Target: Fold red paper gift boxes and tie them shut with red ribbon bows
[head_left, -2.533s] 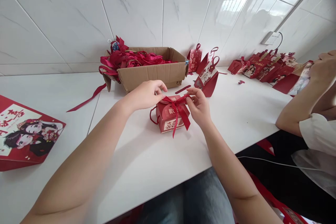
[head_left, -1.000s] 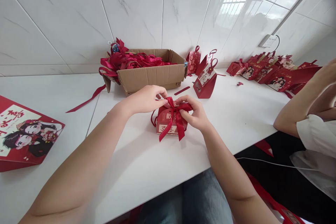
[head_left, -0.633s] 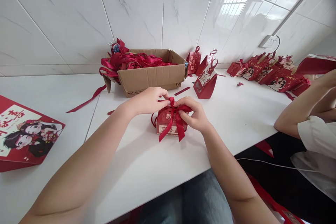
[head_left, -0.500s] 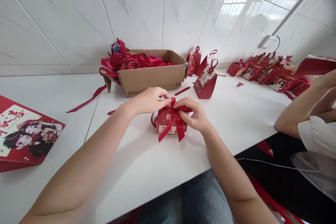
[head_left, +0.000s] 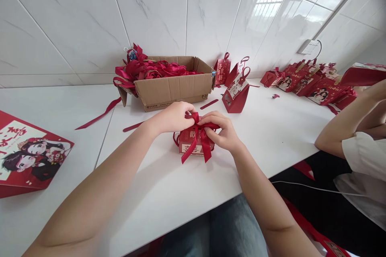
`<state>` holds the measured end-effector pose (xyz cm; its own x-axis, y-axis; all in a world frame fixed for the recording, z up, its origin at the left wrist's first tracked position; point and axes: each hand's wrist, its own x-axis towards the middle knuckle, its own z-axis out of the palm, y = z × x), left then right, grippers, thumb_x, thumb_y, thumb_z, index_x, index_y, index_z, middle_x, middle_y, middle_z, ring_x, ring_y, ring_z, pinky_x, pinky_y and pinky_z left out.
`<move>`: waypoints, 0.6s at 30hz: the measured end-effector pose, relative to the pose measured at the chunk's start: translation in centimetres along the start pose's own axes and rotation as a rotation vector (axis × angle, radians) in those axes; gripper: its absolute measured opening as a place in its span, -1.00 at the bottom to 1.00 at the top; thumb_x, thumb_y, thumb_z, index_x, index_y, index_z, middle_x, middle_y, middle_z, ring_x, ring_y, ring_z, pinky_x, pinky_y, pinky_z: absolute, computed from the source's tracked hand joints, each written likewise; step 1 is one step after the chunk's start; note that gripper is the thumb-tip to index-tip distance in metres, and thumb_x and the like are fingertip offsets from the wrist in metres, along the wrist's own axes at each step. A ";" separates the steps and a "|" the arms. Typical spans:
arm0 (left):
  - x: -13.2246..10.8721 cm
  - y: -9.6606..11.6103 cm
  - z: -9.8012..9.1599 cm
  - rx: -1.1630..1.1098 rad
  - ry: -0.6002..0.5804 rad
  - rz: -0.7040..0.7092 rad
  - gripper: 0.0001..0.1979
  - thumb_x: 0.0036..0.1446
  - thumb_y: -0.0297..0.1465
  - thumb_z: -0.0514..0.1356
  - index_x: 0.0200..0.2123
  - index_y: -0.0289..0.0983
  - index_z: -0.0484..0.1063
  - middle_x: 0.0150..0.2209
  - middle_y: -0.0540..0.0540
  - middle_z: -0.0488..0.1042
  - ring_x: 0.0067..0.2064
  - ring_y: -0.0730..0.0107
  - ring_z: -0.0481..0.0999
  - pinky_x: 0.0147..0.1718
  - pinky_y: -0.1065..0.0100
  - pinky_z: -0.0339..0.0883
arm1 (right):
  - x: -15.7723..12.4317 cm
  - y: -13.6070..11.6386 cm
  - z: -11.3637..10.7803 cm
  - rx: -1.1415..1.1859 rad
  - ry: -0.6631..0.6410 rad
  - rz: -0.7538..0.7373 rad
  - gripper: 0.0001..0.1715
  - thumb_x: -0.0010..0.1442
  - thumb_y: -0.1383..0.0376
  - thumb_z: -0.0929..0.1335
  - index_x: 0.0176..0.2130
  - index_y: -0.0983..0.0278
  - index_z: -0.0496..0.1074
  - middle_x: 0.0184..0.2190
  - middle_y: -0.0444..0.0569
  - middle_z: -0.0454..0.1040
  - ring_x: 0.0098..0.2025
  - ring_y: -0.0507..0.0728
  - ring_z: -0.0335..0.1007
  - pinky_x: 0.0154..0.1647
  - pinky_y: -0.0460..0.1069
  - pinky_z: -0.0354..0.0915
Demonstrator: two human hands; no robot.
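A small red gift box (head_left: 189, 147) with gold characters stands on the white table (head_left: 169, 192) in front of me. A dark red ribbon bow (head_left: 200, 136) sits on its top, two tails hanging down the front. My left hand (head_left: 172, 117) pinches the bow's left loop with closed fingers. My right hand (head_left: 222, 130) pinches the right loop, fingers curled over the box's right side.
A cardboard box (head_left: 175, 84) full of red ribbons stands behind. Red gift bags (head_left: 237, 92) stand to its right, with more red boxes (head_left: 313, 84) along the far right wall. A flat red printed sheet (head_left: 27, 156) lies at left. Another person's arm (head_left: 346, 122) rests at right.
The loose ribbon has become a tied bow, and both hands have closed in on its loops. The other person's hand has lifted a red box at far right.
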<state>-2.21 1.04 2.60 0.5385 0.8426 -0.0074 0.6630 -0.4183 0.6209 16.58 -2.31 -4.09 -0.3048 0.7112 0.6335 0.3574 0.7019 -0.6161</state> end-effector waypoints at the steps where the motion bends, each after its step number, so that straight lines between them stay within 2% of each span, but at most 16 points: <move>1: 0.0 0.0 0.1 -0.012 -0.003 -0.013 -0.88 0.02 -0.33 0.12 -0.40 -0.20 0.44 -0.30 -0.01 0.56 -0.30 0.32 0.52 -0.41 0.38 0.35 | 0.0 0.0 0.0 -0.001 0.001 -0.006 -0.63 0.00 0.49 0.25 -0.29 0.16 0.51 -0.26 -0.05 0.53 -0.20 0.15 0.43 -0.16 0.11 0.38; 9: -0.2 0.2 0.0 -0.012 0.027 -0.023 -0.76 0.10 -0.20 0.08 -0.42 -0.20 0.45 -0.33 -0.01 0.57 -0.34 0.32 0.50 -0.41 0.34 0.33 | 0.0 0.1 0.0 -0.038 0.009 -0.013 -0.66 0.01 0.47 0.25 -0.30 0.16 0.52 -0.31 -0.05 0.52 -0.24 0.14 0.41 -0.15 0.12 0.37; 18: -0.1 -0.2 0.2 -0.017 0.013 -0.010 -0.90 0.02 -0.36 0.11 -0.37 -0.20 0.39 -0.27 0.00 0.56 -0.27 0.32 0.52 -0.37 0.37 0.35 | 0.1 0.1 0.0 -0.040 0.010 -0.043 -0.63 0.00 0.49 0.25 -0.29 0.19 0.52 -0.27 -0.04 0.54 -0.21 0.14 0.43 -0.16 0.10 0.38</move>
<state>-2.27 0.96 2.32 0.5250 0.8511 -0.0039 0.6592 -0.4037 0.6344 16.53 -2.20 -4.07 -0.3115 0.6798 0.6640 0.3793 0.7296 -0.5690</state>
